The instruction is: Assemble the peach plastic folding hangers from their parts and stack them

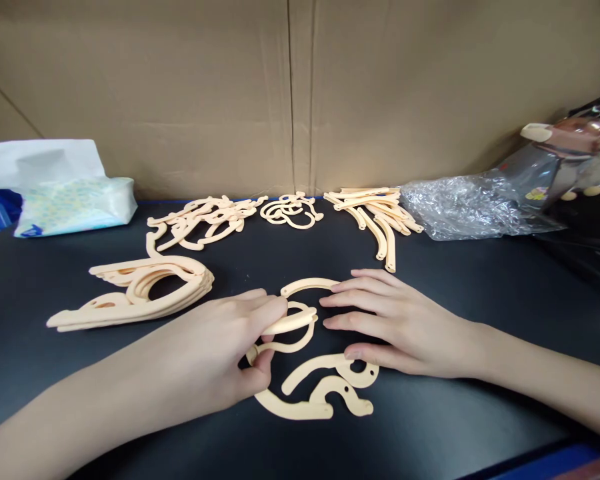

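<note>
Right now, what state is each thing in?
Left hand: closed on held piece
Right hand: open, palm down
Held piece: gripped
Hooked pieces: lying flat
Stack: piled neatly
Left pile: jumbled
Middle pile: jumbled
Strips: heaped loosely
Tissue pack: open, tissue sticking out
Plastic bag: crumpled

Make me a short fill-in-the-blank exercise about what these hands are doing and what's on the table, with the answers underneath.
1. The right hand is turned palm ____.
2. The raised curved piece is pinched by the person's ____ hand.
3. The tabletop is coloured ____.
4. The crumpled clear plastic lies toward the ____ side of the picture.

Missing words: down; left; black; right.
</note>
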Tool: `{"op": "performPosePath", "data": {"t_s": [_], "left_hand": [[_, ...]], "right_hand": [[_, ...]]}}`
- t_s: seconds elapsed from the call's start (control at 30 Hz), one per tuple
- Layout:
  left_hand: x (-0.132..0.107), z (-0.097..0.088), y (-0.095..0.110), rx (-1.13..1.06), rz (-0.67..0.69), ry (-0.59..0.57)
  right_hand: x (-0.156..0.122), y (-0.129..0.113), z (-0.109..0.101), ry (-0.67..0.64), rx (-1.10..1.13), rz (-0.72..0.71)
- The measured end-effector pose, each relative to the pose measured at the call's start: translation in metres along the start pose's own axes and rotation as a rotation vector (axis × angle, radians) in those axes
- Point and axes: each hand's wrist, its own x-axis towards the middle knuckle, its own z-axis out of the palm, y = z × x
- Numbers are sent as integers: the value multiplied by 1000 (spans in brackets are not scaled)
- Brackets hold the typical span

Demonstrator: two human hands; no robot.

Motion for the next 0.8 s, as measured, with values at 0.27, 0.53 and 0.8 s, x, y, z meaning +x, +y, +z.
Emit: {"op": "performPosePath", "data": {"t_s": [0.27,0.53,0.8], "left_hand": [[5,6,3,-50,21,112],[6,8,14,42,77,266],[8,13,19,-19,126,247]], "right_hand": [[4,-7,-2,149,193,162],[26,-19,-5,96,660,600],[36,-24,-2,64,1136,790]]}}
